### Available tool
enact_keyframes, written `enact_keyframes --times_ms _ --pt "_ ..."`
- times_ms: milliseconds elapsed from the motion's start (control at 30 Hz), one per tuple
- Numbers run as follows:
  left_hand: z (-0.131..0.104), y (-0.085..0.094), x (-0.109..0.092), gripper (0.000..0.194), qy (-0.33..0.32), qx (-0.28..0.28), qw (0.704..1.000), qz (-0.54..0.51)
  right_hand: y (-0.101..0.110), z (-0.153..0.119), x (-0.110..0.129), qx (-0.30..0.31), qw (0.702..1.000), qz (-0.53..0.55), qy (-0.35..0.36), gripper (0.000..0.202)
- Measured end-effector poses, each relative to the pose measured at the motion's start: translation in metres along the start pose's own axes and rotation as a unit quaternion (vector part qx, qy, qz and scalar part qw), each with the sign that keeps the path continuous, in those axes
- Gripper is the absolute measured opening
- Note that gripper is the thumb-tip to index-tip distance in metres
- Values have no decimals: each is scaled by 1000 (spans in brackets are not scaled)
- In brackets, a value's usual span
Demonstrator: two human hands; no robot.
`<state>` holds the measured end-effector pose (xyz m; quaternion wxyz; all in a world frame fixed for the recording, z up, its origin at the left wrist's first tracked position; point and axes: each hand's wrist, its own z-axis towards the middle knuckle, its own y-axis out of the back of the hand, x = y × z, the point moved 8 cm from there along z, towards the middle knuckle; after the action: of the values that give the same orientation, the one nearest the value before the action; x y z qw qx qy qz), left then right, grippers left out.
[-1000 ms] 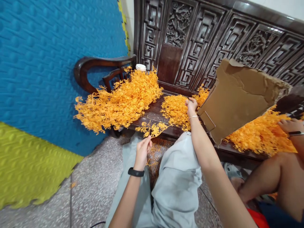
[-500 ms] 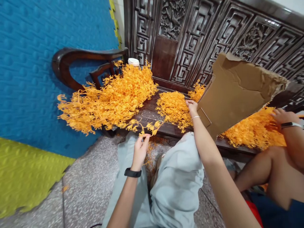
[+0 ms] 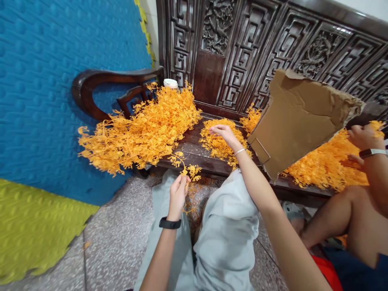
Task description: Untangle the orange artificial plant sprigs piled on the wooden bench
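Observation:
My left hand point(image 3: 178, 193), with a black band on its wrist, pinches an orange plastic sprig point(image 3: 194, 171) above my knees. The sprig's small branches stick out above and to the right of the fingertips. My right hand point(image 3: 223, 134) is over the small orange pile point(image 3: 216, 147) in the middle of the dark bench point(image 3: 194, 152). Its fingers are bent together, and what they hold, if anything, is too small to make out. A large heap of orange sprigs point(image 3: 145, 129) lies at the bench's left end.
A brown cardboard piece point(image 3: 300, 121) stands upright right of the small pile. Beyond it, another person's hands point(image 3: 365, 139) are at an orange heap point(image 3: 330, 169). A curved armrest point(image 3: 87, 85) and white container point(image 3: 170, 83) are at the left.
My right hand has moved left from beside the cardboard to over the small pile. My left hand still grips the sprig, which has turned. The other person's hand has lifted orange pieces.

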<state>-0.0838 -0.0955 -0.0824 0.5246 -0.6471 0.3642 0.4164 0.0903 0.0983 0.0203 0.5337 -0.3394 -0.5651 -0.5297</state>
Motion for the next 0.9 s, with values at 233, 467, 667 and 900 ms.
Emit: enact_keyframes --times_ms 233,467,667,900 --pt "-3 2 -7 36 20 14 997 -67 -86 -40 51 232 971 -21 54 28" --pt "-5 4 -16 31 32 31 989 -138 -131 -66 64 348 934 -16 77 29" --pt "-4 5 -12 30 55 38 982 -178 -149 -65 58 344 936 -13 67 22" --pt "-4 11 -14 29 53 29 976 -209 -151 -55 50 285 951 -78 86 14"
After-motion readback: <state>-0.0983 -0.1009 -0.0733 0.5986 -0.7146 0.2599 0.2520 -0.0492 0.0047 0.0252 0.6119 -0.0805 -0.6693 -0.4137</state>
